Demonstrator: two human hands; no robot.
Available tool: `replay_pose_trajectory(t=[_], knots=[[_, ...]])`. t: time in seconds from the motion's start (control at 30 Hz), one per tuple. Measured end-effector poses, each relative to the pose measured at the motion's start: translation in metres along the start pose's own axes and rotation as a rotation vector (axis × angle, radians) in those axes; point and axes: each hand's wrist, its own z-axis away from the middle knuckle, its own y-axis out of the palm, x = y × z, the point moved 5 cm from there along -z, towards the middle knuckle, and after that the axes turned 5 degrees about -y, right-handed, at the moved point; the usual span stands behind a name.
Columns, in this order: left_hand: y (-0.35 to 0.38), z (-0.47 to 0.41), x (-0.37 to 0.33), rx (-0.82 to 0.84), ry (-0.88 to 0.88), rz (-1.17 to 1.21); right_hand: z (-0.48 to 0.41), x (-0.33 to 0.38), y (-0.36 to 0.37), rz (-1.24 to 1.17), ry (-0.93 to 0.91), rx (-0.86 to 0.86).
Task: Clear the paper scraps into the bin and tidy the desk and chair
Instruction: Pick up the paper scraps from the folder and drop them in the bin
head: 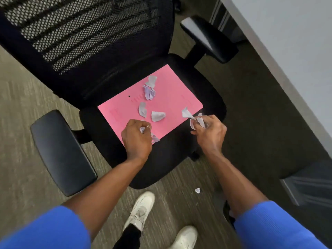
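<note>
A pink folder (168, 97) lies flat on the seat of a black office chair (212, 90). Several white paper scraps are scattered on it, among them a crumpled one (149, 92) and a torn piece (157, 116). My left hand (137, 137) rests on the folder's near edge, fingers closed around small paper scraps (142, 129). At the folder's right corner my right hand (210, 132) is closed on more paper scraps (200, 121). Another scrap (186, 112) lies just beyond its fingers. No bin is in view.
The chair's mesh back (86, 33) and two padded armrests (61, 151) (208, 36) frame the seat. A grey desk edge (287, 60) runs along the right. One small scrap (197, 190) lies on the carpet by my white shoes (142, 209).
</note>
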Motion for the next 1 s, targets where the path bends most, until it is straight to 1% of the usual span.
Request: replay_pose_trajectory(t=[0.13, 0.2, 0.33, 0.4, 0.47, 0.57, 0.63, 0.73, 0.8, 0.9, 0.97, 1.0], knots=[[0.011, 0.028, -0.01, 0.011, -0.039, 0.09, 0.031, -0.019, -0.019, -0.039, 0.063, -0.012], [0.031, 0.055, -0.021, 0.058, -0.031, 0.14, 0.051, -0.039, -0.044, -0.025, 0.087, -0.051], [0.072, 0.107, -0.037, 0.152, -0.023, 0.144, 0.097, -0.078, -0.094, 0.087, 0.117, -0.129], [0.094, 0.134, -0.04, 0.201, -0.001, 0.143, 0.119, -0.105, -0.116, 0.086, 0.183, -0.155], [0.116, 0.162, -0.042, 0.264, 0.021, 0.141, 0.141, -0.137, -0.136, 0.024, 0.281, -0.173], [0.15, 0.204, -0.042, 0.363, 0.042, 0.094, 0.174, -0.189, -0.163, -0.061, 0.452, -0.237], [0.171, 0.231, -0.038, 0.426, 0.06, 0.066, 0.196, -0.219, -0.178, -0.059, 0.53, -0.262], [0.2, 0.27, -0.028, 0.505, 0.062, 0.018, 0.227, -0.26, -0.195, -0.156, 0.662, -0.3], [0.22, 0.291, -0.019, 0.548, 0.053, -0.025, 0.241, -0.282, -0.207, -0.192, 0.685, -0.33], [0.251, 0.32, -0.005, 0.604, 0.02, -0.102, 0.255, -0.316, -0.219, -0.226, 0.744, -0.31], [0.272, 0.335, 0.004, 0.616, -0.031, -0.146, 0.263, -0.335, -0.224, -0.269, 0.792, -0.33], [0.283, 0.342, 0.009, 0.613, -0.055, -0.164, 0.265, -0.344, -0.228, -0.248, 0.794, -0.331]])
